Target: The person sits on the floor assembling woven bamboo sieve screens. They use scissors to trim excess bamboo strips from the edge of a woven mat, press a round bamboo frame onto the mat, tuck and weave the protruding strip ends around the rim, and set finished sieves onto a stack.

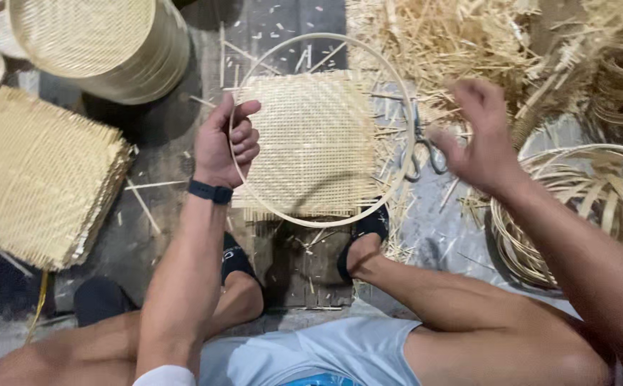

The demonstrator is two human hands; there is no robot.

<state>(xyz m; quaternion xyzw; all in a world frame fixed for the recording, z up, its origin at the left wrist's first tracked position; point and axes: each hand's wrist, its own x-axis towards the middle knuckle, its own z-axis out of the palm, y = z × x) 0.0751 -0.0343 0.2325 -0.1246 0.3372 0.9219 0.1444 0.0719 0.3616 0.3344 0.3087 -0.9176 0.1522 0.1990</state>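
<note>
I sit low over a dark, worn floor (154,164) littered with bamboo slivers and offcuts. My left hand (223,139) is closed on the left edge of a thin bamboo hoop (397,107), fingers curled around the rim and thumb up along it. The hoop lies over a square woven mat (311,143), which rests on the floor between my feet; the mat's corners reach to the ring or just past it. My right hand (479,139) hangs open in the air to the right of the hoop, fingers loosely spread, holding nothing; it is blurred. Scissors (426,154) lie on the floor just outside the hoop, partly under that hand.

Surroundings: a stack of similar woven mats (40,179) sits at my left, well apart from the hoop. A round stack of finished sieves (104,43) stands at upper left. A heap of bamboo trimmings (447,36) covers the floor at upper right. A coil of bamboo strips (576,207) lies at my right, beside my knee. I wear a dark wristband (210,191) on the left wrist and dark sandals (369,229).
</note>
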